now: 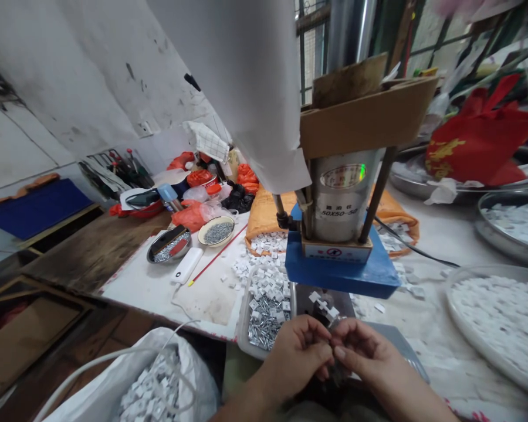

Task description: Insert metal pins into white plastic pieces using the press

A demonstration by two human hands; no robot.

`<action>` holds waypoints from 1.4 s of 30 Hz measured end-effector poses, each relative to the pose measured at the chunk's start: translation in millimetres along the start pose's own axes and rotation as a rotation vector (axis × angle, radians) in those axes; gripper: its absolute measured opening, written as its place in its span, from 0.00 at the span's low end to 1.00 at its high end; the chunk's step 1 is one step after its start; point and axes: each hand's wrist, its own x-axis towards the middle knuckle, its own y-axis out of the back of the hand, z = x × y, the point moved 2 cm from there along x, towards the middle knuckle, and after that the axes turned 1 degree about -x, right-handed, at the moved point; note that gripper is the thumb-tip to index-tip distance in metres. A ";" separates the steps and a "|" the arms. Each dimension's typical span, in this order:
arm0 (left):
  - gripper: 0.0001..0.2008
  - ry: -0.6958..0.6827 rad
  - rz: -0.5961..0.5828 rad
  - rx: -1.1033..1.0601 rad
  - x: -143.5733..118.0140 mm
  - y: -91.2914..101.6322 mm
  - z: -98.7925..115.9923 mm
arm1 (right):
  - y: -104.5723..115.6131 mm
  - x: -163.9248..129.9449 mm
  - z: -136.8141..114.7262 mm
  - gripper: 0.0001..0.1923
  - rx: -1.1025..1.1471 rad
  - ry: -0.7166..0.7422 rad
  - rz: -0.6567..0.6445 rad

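My left hand (300,350) and my right hand (364,350) meet at the bottom centre, fingertips pinched together on a small part (333,351) that is mostly hidden between them. Just beyond the fingers a few small white square pieces (324,306) lie on the dark press bed. Above them stands a pneumatic press (343,196) with a steel cylinder on a blue block, capped with cardboard. Left of my hands a clear tray (245,328) holds white pieces and metal nails.
A white sack (156,381) of white pieces sits lower left. Large trays (497,319) of white pieces fill the right side. Two bowls (215,231) of nails, a white power bank (187,265), red bags and tools lie on the bench at left.
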 end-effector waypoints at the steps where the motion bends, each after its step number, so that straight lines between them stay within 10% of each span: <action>1: 0.07 -0.036 0.007 0.023 -0.7 -1.0 -1.4 | -0.4 0.0 -0.2 0.13 0.009 0.005 0.019; 7: 0.07 -0.275 0.126 0.446 -10.8 6.8 -4.9 | -5.6 1.5 -1.4 0.16 0.027 -0.024 0.076; 13: 0.11 -0.337 0.546 0.870 9.9 76.1 6.2 | 0.1 3.4 1.3 0.18 -0.126 -0.014 0.184; 18: 0.09 -0.331 0.527 1.014 38.2 105.5 5.0 | -1.7 3.6 7.0 0.18 -0.143 -0.038 0.147; 33: 0.08 -0.287 0.446 1.146 33.0 90.6 -4.8 | -9.6 6.1 6.5 0.21 -0.200 -0.062 0.083; 42: 0.07 -0.333 0.287 0.726 1.0 44.4 22.8 | -22.6 4.0 -8.9 0.24 -0.107 -0.075 0.169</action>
